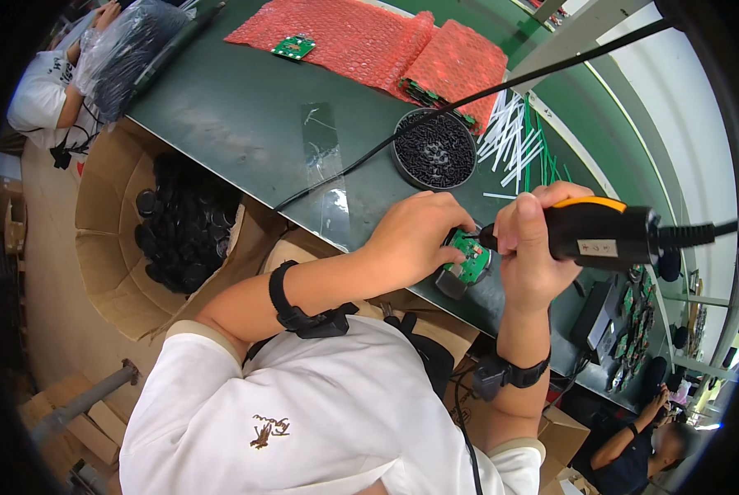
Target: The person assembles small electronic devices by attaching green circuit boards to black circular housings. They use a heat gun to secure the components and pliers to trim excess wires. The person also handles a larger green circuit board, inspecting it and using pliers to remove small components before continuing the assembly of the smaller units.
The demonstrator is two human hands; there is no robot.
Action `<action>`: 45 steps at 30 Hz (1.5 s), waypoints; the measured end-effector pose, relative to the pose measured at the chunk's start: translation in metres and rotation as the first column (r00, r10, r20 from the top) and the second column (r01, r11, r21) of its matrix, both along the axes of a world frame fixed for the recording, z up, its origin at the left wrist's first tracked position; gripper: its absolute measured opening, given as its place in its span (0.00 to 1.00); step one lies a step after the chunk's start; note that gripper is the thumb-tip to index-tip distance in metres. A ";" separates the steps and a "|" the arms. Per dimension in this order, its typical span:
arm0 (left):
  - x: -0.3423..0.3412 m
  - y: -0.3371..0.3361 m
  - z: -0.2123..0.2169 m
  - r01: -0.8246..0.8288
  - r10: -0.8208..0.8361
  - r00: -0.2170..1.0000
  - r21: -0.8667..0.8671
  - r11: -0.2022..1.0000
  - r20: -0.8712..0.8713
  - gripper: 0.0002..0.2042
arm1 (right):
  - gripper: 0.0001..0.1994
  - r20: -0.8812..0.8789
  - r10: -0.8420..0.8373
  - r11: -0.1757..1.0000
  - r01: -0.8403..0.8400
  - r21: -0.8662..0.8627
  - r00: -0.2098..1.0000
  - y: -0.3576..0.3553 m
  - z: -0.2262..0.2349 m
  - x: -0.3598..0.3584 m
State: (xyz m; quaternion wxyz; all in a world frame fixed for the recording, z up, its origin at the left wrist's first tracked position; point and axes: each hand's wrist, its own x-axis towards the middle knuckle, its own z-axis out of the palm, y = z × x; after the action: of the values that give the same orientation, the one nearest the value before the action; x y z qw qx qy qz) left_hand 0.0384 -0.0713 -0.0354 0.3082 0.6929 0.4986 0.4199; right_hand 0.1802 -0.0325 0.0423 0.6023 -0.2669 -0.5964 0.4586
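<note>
Green fibreglass shows between the fingers (452, 227) of the left hand (415, 235), which are curled down and clamped over a small green circuit board (471, 256) seated on a dark round housing (452, 285); the board sits at the near edge of the dark green worktop (245, 115), directly in front of the person. The right hand (528, 247) is clenched around the body of a black and orange electric screwdriver (604, 231), thumb and forefinger wrapped near its front end, with the tip touching the board's upper right edge beside the left fingertips. A black cable (468, 99) runs from the screwdriver's rear off to the right, and another black cable crosses the worktop diagonally from the upper right down toward the near edge. Just beyond the hands stands a round black tray of small dark screws (435, 150), with loose white and green strips (514, 136) scattered to its right. Farther back lie sheets of red bubble wrap (369, 37), one carrying a second green circuit board (293, 47), with more boards tucked under the right sheet's edge. A clear plastic strip (324, 153) lies flat on the worktop left of the tray. Below the worktop on the left, an open cardboard box (105, 239) holds a heap of black round parts (184, 223). Another person (43, 87) sits at the upper left beside a clear bag of dark parts (126, 45), and a further person (642, 450) is at the lower right.
</note>
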 end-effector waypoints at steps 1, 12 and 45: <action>0.000 0.001 0.000 -0.005 0.005 1.000 -0.002 1.000 -0.010 0.18 | 0.13 0.002 -0.016 0.999 0.016 -0.039 1.000 0.000 0.003 -0.001; -0.116 0.018 0.058 -0.358 0.415 0.902 0.334 0.872 -0.118 0.05 | 0.16 -0.156 0.204 0.951 -0.233 -0.202 0.966 0.037 0.052 -0.043; -0.159 0.170 0.006 -0.327 0.404 0.894 0.334 0.884 -0.192 0.12 | 0.16 -0.354 0.183 0.975 -0.215 -0.052 0.917 0.177 0.014 -0.165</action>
State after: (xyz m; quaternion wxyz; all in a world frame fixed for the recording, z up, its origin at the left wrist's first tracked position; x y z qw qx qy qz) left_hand -0.1209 0.0989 -0.0298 0.0494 0.6717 0.5888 0.4468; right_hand 0.0154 0.1442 0.0567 0.6355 -0.1466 -0.4838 0.5835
